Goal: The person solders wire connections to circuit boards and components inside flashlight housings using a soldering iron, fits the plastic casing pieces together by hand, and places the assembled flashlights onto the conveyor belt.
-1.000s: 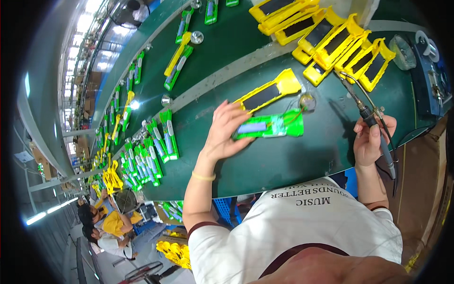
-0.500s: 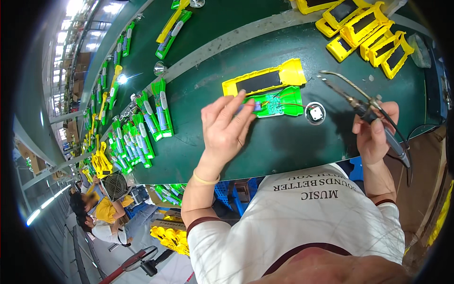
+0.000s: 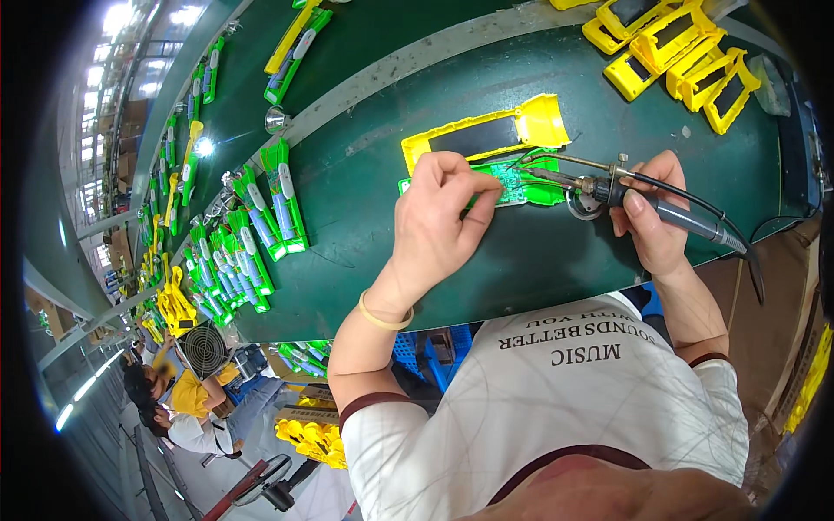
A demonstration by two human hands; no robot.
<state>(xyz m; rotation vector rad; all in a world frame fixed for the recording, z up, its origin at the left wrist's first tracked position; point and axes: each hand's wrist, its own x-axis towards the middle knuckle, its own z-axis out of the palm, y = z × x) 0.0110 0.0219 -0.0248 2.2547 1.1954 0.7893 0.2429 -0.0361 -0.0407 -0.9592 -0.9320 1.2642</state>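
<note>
On the green bench lies a green plastic housing half with a small circuit board and thin wires in it. My left hand is closed over its left part, thumb and fingertips pinched at the board's edge; what they hold is hidden. My right hand grips a soldering iron with a thin metal feed tube alongside. The iron's tip is over the board's right end, among the wires. A round silvery lamp part sits partly hidden under the iron. Just beyond the housing lies a yellow shell half with a dark panel.
Several yellow frames are heaped at the far right near a clear plastic bag. Green housings with blue cells stand in rows on the left. A raised grey strip crosses the bench. Co-workers sit at lower left.
My right hand has brought the soldering iron leftward, its tip now over the board. My left hand has shifted right, and its fingers have drawn into a pinch by the board.
</note>
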